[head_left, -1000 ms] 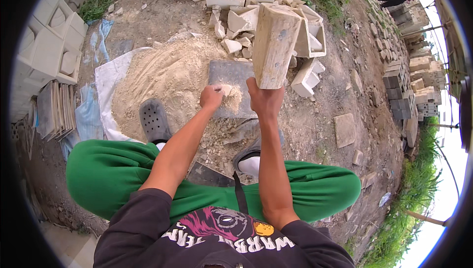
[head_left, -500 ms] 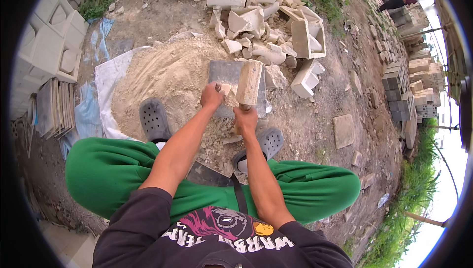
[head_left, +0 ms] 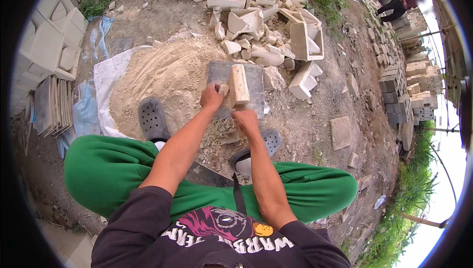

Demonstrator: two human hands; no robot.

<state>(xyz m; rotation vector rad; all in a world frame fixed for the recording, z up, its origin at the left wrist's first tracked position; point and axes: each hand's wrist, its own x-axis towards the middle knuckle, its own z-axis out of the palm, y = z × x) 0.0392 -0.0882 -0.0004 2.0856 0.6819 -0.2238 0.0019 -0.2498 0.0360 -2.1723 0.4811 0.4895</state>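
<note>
A wooden mallet is in my right hand, whose fingers wrap round its handle. Its block-shaped head is over a dark flat slab on the ground; whether it touches anything there I cannot tell. My left hand is closed on a small pale chunk of broken block at the slab's left side, right beside the mallet head. Crumbs and powder lie around the slab's near edge. Left of it rises a heap of pale crushed powder, partly on a white sheet.
Beyond the slab is a pile of broken pale blocks. My clog-clad feet flank the work spot, the left clog against the powder. Whole blocks and thin boards stand at left. A person is far off at upper right.
The mallet head has come down and a little left, closer to the slab and the chunk. My left hand stays almost where it was.
</note>
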